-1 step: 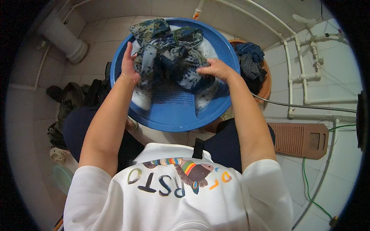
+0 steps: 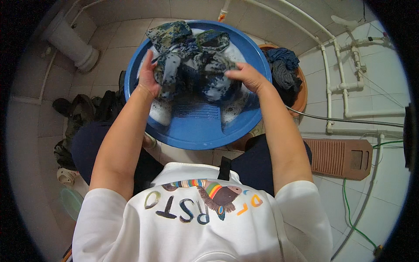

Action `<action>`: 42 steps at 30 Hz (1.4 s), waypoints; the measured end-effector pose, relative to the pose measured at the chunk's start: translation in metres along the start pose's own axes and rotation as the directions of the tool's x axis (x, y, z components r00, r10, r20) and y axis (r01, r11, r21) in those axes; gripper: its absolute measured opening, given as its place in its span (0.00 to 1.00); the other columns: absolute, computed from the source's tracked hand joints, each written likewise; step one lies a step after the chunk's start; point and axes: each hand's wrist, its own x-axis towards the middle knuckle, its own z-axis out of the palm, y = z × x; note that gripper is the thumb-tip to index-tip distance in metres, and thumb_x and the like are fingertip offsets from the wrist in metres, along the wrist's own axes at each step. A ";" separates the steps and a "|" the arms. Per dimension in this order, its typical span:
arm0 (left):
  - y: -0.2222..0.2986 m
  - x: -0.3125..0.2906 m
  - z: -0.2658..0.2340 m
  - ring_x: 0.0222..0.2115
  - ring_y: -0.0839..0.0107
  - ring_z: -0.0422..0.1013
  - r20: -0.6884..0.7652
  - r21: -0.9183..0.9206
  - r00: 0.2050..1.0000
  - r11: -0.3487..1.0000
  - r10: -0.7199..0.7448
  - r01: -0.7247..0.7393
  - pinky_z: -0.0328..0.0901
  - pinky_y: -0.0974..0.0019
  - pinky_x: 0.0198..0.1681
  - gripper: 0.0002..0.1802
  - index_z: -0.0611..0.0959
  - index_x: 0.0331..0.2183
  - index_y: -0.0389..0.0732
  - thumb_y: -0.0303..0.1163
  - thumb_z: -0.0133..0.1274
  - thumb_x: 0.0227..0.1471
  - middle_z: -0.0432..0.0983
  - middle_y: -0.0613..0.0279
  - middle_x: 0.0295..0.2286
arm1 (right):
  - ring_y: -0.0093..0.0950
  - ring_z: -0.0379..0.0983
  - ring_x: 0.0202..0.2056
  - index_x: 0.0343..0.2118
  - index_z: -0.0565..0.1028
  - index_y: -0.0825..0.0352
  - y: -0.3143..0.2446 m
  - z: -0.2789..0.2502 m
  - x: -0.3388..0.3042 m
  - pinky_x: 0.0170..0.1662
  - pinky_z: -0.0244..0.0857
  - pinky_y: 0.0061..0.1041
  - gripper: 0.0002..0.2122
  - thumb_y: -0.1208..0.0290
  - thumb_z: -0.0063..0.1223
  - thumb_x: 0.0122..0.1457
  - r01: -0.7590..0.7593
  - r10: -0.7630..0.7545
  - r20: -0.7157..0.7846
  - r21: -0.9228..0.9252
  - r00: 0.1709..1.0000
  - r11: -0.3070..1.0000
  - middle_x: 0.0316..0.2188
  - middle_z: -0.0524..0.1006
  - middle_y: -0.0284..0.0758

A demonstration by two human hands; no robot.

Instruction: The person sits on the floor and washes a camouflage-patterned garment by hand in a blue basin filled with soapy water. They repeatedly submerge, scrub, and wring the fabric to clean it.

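A wet camouflage garment point(image 2: 174, 72) in dark blue and green lies bunched in the far half of a round blue basin point(image 2: 192, 133). My left hand point(image 2: 149, 78) is at the garment's left edge, palm turned inward, with its visible fingers stretched away from me. On the other side, my right hand point(image 2: 249, 78) has its thumb and forefinger on the cloth; its remaining fingers are hidden. White suds point(image 2: 160, 112) float in the water around the cloth. Moulded washboard ridges point(image 2: 196, 111) show on the basin's near slope.
Right of the basin, a brown tub point(image 2: 301, 100) holds dark clothes point(image 2: 283, 70). A brown washboard point(image 2: 336, 158) lies on the tiles near a green hose point(image 2: 349, 214). White pipes point(image 2: 327, 83) run along the right wall. More dark clothes point(image 2: 80, 113) are heaped at the left.
My left fingers have shifted slightly in toward the garment. My right hand has moved a little away from me, and the cloth beside it has shifted slightly.
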 end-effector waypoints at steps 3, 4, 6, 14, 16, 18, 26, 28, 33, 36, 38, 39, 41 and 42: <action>-0.014 -0.031 0.038 0.36 0.65 0.67 0.163 0.329 0.986 0.944 -0.038 -0.018 0.61 0.59 0.41 0.41 0.56 0.52 0.40 0.40 0.56 0.38 0.68 0.56 0.37 | 0.30 0.69 0.38 0.36 0.72 0.69 -0.031 -0.001 -0.018 0.44 0.61 0.28 0.29 0.42 0.41 0.48 0.047 -0.078 0.018 0.661 0.997 0.749 0.35 0.74 0.39; -0.017 -0.029 0.037 0.36 0.65 0.67 0.147 0.439 0.989 0.897 -0.022 -0.045 0.62 0.60 0.40 0.40 0.56 0.52 0.40 0.37 0.56 0.38 0.69 0.57 0.36 | 0.30 0.70 0.37 0.36 0.72 0.69 -0.029 -0.006 -0.018 0.43 0.61 0.29 0.30 0.41 0.39 0.49 -0.045 -0.001 0.071 0.640 0.997 0.767 0.34 0.74 0.39; -0.018 -0.026 0.037 0.33 0.67 0.68 0.191 0.433 0.980 0.901 -0.060 -0.029 0.63 0.63 0.37 0.37 0.58 0.51 0.41 0.30 0.52 0.36 0.70 0.57 0.33 | 0.29 0.70 0.35 0.35 0.73 0.69 -0.020 -0.020 -0.009 0.41 0.63 0.29 0.32 0.38 0.35 0.49 -0.228 0.157 0.171 0.584 0.973 0.779 0.33 0.74 0.38; 0.000 -0.036 0.063 0.30 0.67 0.69 0.225 0.317 0.972 0.939 0.059 -0.131 0.64 0.66 0.37 0.32 0.65 0.48 0.42 0.24 0.45 0.34 0.71 0.58 0.32 | 0.25 0.66 0.33 0.39 0.70 0.67 0.001 0.022 -0.012 0.39 0.60 0.24 0.17 0.63 0.49 0.49 -0.070 0.133 0.264 -0.237 0.955 0.969 0.35 0.73 0.34; 0.009 -0.049 0.072 0.30 0.67 0.69 0.184 0.363 0.975 0.914 0.121 -0.182 0.64 0.66 0.37 0.30 0.66 0.47 0.41 0.25 0.43 0.34 0.71 0.57 0.32 | 0.24 0.66 0.31 0.38 0.71 0.67 -0.008 0.025 -0.014 0.37 0.61 0.24 0.15 0.65 0.49 0.48 -0.026 0.120 0.318 -0.285 0.941 0.958 0.34 0.73 0.33; 0.018 -0.036 0.059 0.33 0.66 0.70 0.339 0.290 0.939 0.942 0.063 -0.168 0.64 0.66 0.39 0.27 0.68 0.44 0.38 0.25 0.41 0.34 0.71 0.55 0.34 | 0.21 0.67 0.30 0.35 0.71 0.69 -0.019 0.017 -0.010 0.36 0.62 0.22 0.13 0.68 0.50 0.47 -0.057 0.132 0.234 -0.299 0.963 0.952 0.31 0.74 0.33; -0.019 -0.010 0.056 0.36 0.65 0.68 -0.025 0.449 0.995 0.888 -0.097 0.098 0.61 0.66 0.42 0.26 0.73 0.42 0.44 0.49 0.49 0.42 0.71 0.57 0.37 | 0.37 0.69 0.35 0.37 0.66 0.71 0.059 -0.022 0.028 0.39 0.61 0.31 0.25 0.52 0.51 0.45 -0.309 0.022 -0.658 -0.323 0.753 0.894 0.33 0.72 0.42; -0.045 -0.013 0.060 0.45 0.64 0.61 -0.002 0.620 0.988 0.775 0.157 -0.122 0.55 0.67 0.48 0.29 0.69 0.47 0.47 0.47 0.50 0.42 0.63 0.56 0.46 | 0.41 0.67 0.40 0.43 0.62 0.71 0.059 -0.003 0.024 0.41 0.61 0.36 0.28 0.50 0.47 0.47 -0.494 0.127 -0.649 -0.422 0.750 0.760 0.39 0.69 0.47; -0.085 -0.003 0.042 0.42 0.66 0.64 0.313 0.920 0.949 0.256 -0.024 -0.297 0.58 0.68 0.44 0.33 0.68 0.48 0.42 0.34 0.58 0.37 0.66 0.57 0.43 | 0.43 0.67 0.41 0.39 0.69 0.71 0.081 0.012 0.034 0.42 0.61 0.36 0.17 0.68 0.45 0.47 -0.459 0.343 -0.361 -0.847 0.867 0.270 0.39 0.70 0.47; -0.089 0.009 0.038 0.37 0.66 0.68 0.236 0.956 0.971 0.171 0.039 -0.239 0.61 0.68 0.40 0.28 0.71 0.45 0.40 0.26 0.54 0.36 0.70 0.56 0.39 | 0.42 0.69 0.38 0.28 0.76 0.69 0.135 -0.018 0.056 0.40 0.63 0.36 0.10 0.74 0.44 0.44 -0.310 0.360 -0.202 -0.911 0.911 0.273 0.36 0.72 0.46; -0.085 0.019 0.033 0.37 0.66 0.68 0.122 0.952 0.990 0.275 0.069 -0.136 0.61 0.69 0.40 0.25 0.73 0.43 0.39 0.24 0.52 0.36 0.71 0.56 0.38 | 0.42 0.69 0.37 0.30 0.76 0.68 0.118 -0.023 0.059 0.40 0.63 0.36 0.10 0.72 0.45 0.45 -0.237 0.403 -0.109 -0.929 0.909 0.283 0.35 0.72 0.46; -0.087 0.026 0.028 0.38 0.66 0.67 0.035 0.894 0.994 0.442 0.108 -0.079 0.61 0.69 0.40 0.21 0.75 0.40 0.37 0.22 0.49 0.38 0.70 0.56 0.40 | 0.42 0.69 0.37 0.29 0.75 0.68 0.112 -0.019 0.058 0.40 0.63 0.36 0.10 0.72 0.46 0.44 -0.397 0.286 -0.305 -0.845 0.908 0.359 0.36 0.72 0.46; -0.083 0.041 0.015 0.39 0.66 0.67 -0.049 0.781 0.986 0.621 0.161 -0.062 0.60 0.69 0.41 0.21 0.75 0.40 0.37 0.20 0.47 0.38 0.69 0.56 0.41 | 0.42 0.68 0.37 0.28 0.75 0.68 0.086 0.011 0.046 0.40 0.62 0.36 0.09 0.71 0.47 0.44 -0.592 0.085 -0.666 -0.589 0.742 0.550 0.37 0.71 0.45; -0.083 0.046 0.013 0.39 0.66 0.67 -0.094 0.708 0.980 0.704 0.174 -0.057 0.60 0.68 0.41 0.21 0.75 0.40 0.37 0.20 0.46 0.38 0.69 0.56 0.41 | 0.41 0.67 0.38 0.27 0.73 0.68 0.079 0.022 0.046 0.40 0.61 0.37 0.09 0.69 0.50 0.42 -0.489 -0.131 -0.653 -0.670 0.746 0.558 0.40 0.67 0.43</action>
